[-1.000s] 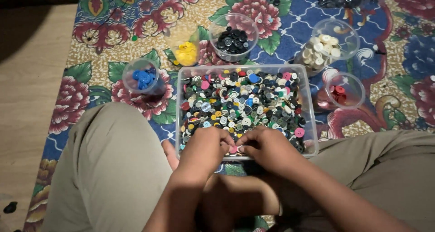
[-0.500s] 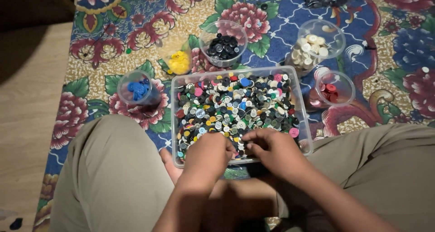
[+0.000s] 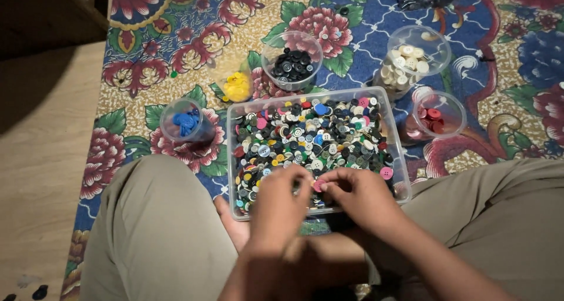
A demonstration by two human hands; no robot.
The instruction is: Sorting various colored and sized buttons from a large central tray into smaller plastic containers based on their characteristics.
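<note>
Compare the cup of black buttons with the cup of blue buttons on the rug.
The cup of black buttons sits beyond the clear tray's far edge; the cup of blue buttons sits beside its left edge. The black one looks wider and holds many buttons; the blue one holds just a small cluster. Both are clear, upright and apart from both hands.

A person sits cross-legged on a floral carpet (image 3: 499, 72), knees in khaki trousers spread to either side of a clear rectangular tub (image 3: 399, 160) filled with mixed buttons (image 3: 311, 139) of many colours. Both hands meet over the tub's near edge: the left hand (image 3: 279, 204) and the right hand (image 3: 358, 195) pinch together around a pink button (image 3: 319, 185). Beyond the tub stand clear cups, each with one colour: blue buttons (image 3: 186, 123), yellow buttons (image 3: 237, 87), black buttons (image 3: 292, 65), cream buttons (image 3: 404, 63) and red buttons (image 3: 433, 119). Bare wooden floor (image 3: 41, 154) lies left of the carpet.
</note>
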